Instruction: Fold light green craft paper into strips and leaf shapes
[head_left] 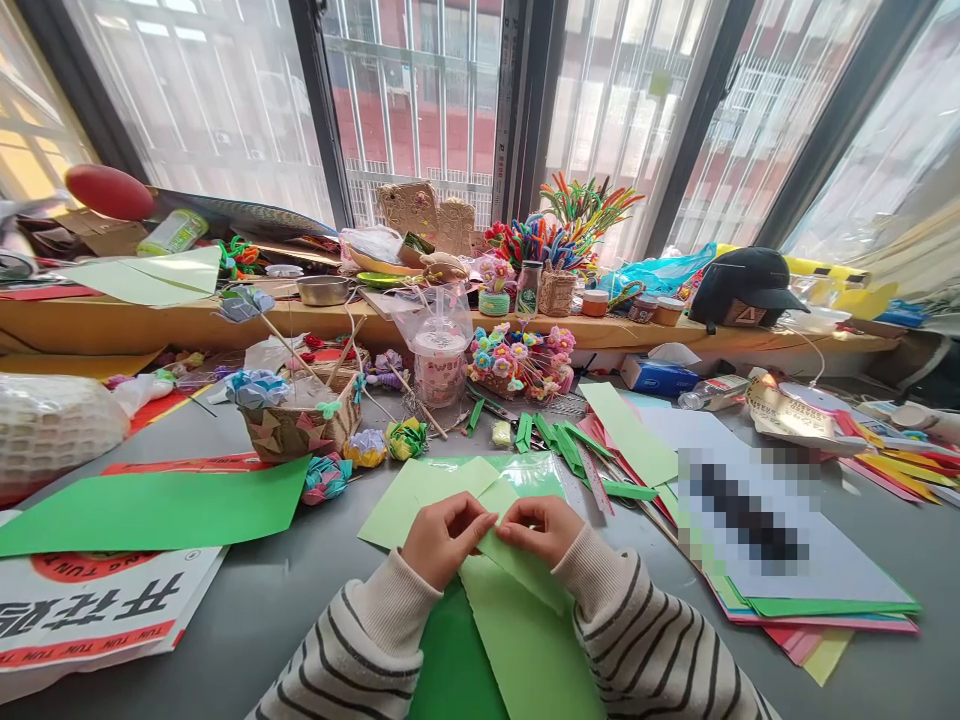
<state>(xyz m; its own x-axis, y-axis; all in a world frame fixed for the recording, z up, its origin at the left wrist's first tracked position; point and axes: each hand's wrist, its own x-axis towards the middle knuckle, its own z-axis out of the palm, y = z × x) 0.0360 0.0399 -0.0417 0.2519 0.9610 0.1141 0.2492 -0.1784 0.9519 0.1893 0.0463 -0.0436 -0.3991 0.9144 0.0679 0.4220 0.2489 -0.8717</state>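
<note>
My left hand (448, 535) and my right hand (541, 527) face each other over the desk, thumbs and forefingers pinched on a piece of light green paper (529, 570). The fingertips of both hands almost meet at its upper left edge. Below lies a long light green sheet (517, 640), overlapping a darker green sheet (457, 660). Beyond my hands, more light green paper (420, 495) rests on a glossy clear sleeve. Several folded green paper strips (566, 450) lie behind, beside a pink ruler (595, 480).
At left stand a basket of paper flowers (300, 425) and a green sheet (157, 505) over a printed bag (97, 610). A plastic cup (441, 365) stands mid-desk. Stacked coloured paper (825, 570) lies right. A cluttered ledge (630, 330) holds pipe cleaners and a black cap (746, 285).
</note>
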